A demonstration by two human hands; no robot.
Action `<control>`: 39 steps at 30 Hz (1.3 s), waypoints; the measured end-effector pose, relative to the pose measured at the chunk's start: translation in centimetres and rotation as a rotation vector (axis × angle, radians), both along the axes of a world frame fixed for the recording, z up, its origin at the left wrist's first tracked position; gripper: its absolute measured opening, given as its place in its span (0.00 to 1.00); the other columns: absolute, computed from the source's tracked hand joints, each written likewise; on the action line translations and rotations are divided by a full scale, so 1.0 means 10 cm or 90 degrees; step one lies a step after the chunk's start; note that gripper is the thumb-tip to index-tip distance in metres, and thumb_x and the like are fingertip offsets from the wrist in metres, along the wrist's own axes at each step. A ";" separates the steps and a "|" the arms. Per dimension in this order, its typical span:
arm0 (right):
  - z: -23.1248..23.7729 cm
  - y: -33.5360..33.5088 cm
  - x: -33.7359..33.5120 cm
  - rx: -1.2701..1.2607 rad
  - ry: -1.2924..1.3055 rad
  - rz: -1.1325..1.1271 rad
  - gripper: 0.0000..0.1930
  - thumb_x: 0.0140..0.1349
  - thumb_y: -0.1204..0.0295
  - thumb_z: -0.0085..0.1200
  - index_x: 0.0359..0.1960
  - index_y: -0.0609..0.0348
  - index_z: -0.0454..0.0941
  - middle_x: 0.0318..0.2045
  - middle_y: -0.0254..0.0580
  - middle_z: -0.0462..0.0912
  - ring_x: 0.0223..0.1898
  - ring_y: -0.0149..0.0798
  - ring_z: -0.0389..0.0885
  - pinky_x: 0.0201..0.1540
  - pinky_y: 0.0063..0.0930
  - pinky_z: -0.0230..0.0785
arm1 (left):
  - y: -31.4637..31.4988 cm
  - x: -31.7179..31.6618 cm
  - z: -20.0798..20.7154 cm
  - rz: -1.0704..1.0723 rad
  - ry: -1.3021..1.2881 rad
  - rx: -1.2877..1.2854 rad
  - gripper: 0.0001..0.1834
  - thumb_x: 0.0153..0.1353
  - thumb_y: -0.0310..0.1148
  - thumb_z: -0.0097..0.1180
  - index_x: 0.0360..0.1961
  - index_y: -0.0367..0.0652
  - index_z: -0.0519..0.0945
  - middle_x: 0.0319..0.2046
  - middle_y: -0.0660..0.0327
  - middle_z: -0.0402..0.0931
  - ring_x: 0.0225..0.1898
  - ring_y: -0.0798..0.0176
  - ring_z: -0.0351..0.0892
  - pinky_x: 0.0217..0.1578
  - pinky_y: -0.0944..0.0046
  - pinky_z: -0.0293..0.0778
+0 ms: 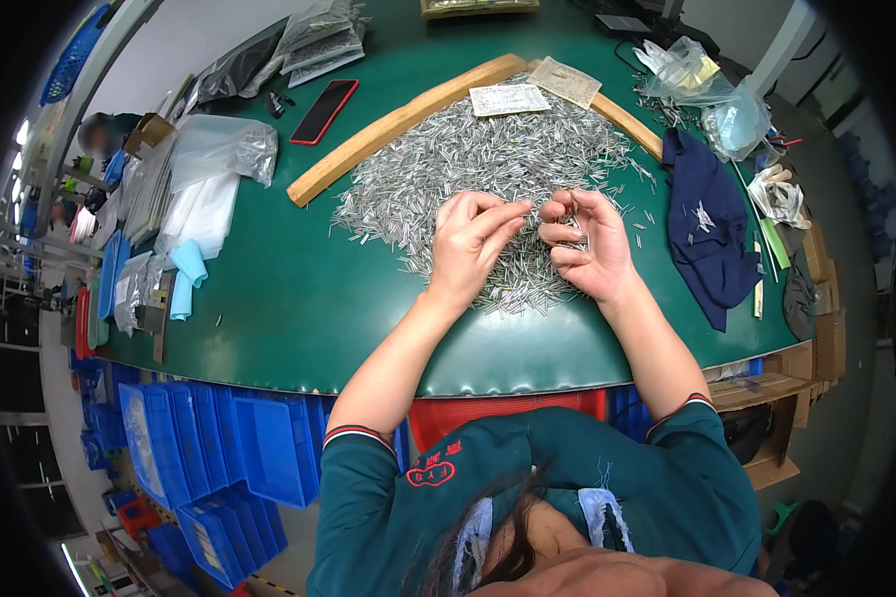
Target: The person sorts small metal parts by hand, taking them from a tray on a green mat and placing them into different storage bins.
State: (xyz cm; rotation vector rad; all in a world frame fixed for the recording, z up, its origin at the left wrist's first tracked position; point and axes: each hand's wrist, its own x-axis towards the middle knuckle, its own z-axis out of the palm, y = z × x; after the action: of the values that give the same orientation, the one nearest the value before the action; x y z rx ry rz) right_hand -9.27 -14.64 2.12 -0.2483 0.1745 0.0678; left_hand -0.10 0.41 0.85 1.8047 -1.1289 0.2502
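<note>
A large pile of small, thin silvery metal pins [418,159] spreads over the green table. Above its near part, my left hand [465,247] is closed in a pinch, thumb and forefinger pressed together toward the right. Whatever sits at those fingertips is too small to make out. Close beside it on the right, my right hand [594,249] is curled with its palm turned partly up and the fingers bent in. Something thin may lie between its fingers, but I cannot tell what. The two hands are a small gap apart.
Two wooden bars [398,129] [627,127] border the pile's far side, with paper slips [509,99] on top. A phone [325,111] and plastic bags [204,164] lie left. Dark blue cloth [705,224] with several pins lies right. Blue bins [274,448] stand below the table edge.
</note>
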 end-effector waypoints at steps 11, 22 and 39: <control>0.01 0.13 -0.03 -0.271 0.044 -0.024 0.09 0.60 0.66 0.47 0.34 0.59 0.71 0.17 0.24 0.61 0.13 0.16 0.53 0.10 0.09 0.42 | 0.00 -0.01 0.01 0.032 -0.063 -0.047 0.25 0.48 0.32 0.61 0.50 0.45 0.71 0.23 0.67 0.74 0.30 0.64 0.74 0.49 0.58 0.62; 0.03 0.19 -0.03 -0.409 0.046 -0.072 0.08 0.61 0.66 0.48 0.34 0.57 0.73 0.15 0.21 0.58 0.12 0.15 0.50 0.12 0.10 0.40 | -0.02 -0.01 0.03 -0.010 -0.111 -0.088 0.26 0.47 0.27 0.61 0.50 0.43 0.71 0.29 0.66 0.78 0.34 0.62 0.75 0.41 0.63 0.66; -0.10 -0.03 0.03 -0.162 0.060 -0.047 0.08 0.60 0.64 0.48 0.29 0.54 0.68 0.18 0.25 0.62 0.16 0.18 0.57 0.09 0.09 0.42 | 0.02 -0.02 0.03 0.045 -0.173 0.095 0.27 0.45 0.36 0.62 0.48 0.45 0.71 0.37 0.66 0.73 0.43 0.63 0.70 0.55 0.45 0.51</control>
State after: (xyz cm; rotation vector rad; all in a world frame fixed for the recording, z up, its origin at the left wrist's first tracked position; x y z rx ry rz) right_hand -8.99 -14.96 1.16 -0.4918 0.2864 -0.0166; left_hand -0.28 0.65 1.19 1.9881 -1.3018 0.4755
